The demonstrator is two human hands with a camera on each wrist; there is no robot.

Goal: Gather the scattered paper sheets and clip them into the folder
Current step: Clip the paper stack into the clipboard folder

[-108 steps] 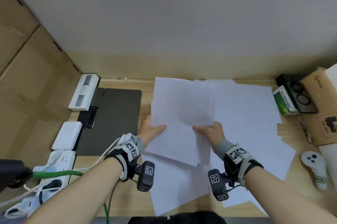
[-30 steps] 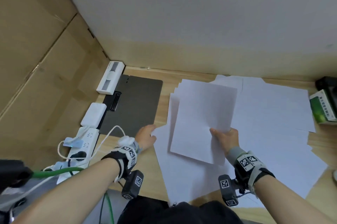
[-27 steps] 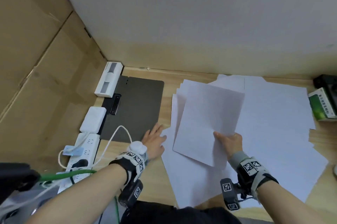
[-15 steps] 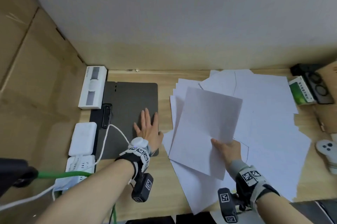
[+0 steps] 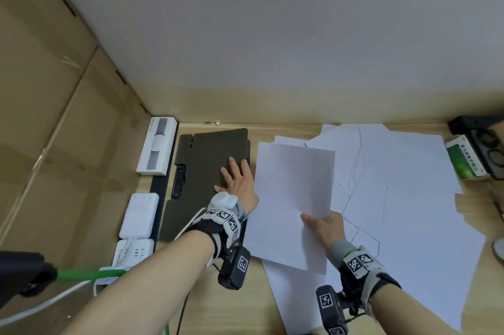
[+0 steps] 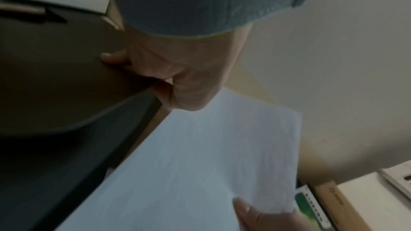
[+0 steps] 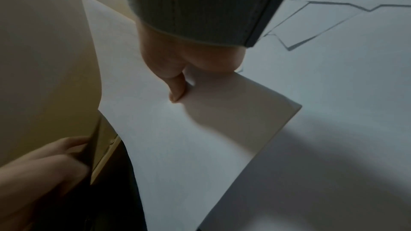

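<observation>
The folder (image 5: 207,171) looks like matt dark grey plastic or card, its cover dull, with a black clip (image 5: 178,183) on its left edge that looks slightly glossy. Right of the folder, the paper sheets (image 5: 403,198) are plain white, smooth and matt, as is the stack (image 5: 291,198) just beside it. Under the folder, the table (image 5: 245,307) is pale wood with a smooth, faintly grained finish

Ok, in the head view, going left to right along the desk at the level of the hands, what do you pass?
White adapter → dark folder → left hand lifting the folder's cover → held sheets → right hand pinching them → scattered sheets → green box.
</observation>
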